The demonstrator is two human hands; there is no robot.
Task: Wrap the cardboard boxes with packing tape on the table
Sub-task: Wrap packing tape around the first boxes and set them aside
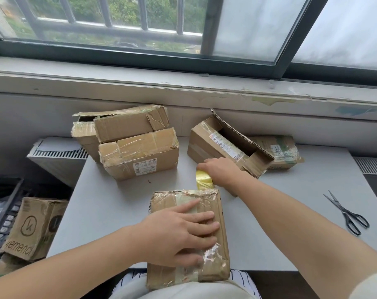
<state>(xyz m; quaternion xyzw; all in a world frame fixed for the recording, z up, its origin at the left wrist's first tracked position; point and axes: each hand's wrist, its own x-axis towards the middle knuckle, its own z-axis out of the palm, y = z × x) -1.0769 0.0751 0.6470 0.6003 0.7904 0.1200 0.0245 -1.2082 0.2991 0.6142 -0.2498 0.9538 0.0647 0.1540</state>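
My left hand (pixel 183 231) lies flat on top of the cardboard box (pixel 214 270) at lower centre of the frame, fingers straight and spread, pressing down and pointing toward the right side. This box is covered in wrinkled clear tape, rests on the grey table (pixel 118 212), and its near end overhangs the table edge toward my lap. My right hand (pixel 221 171) reaches across to the centre of the frame and grips the yellow packing tape roll (pixel 202 180) from above, fingers curled over it. The roll stands on edge just beyond the far end of the box. In the upper left of the table stands a stack of boxes: a crumpled top box (pixel 127 124) on a labelled lower box (pixel 140 154), with a third box (pixel 84 137) behind them. Right of centre lies an open box (pixel 207 143), its flap raised, and just behind it a flat taped parcel (pixel 284 152). Black scissors (pixel 347 212) lie closed on the right side of the table, well apart from both hands. A printed carton (pixel 34 227) sits off the table at lower left.
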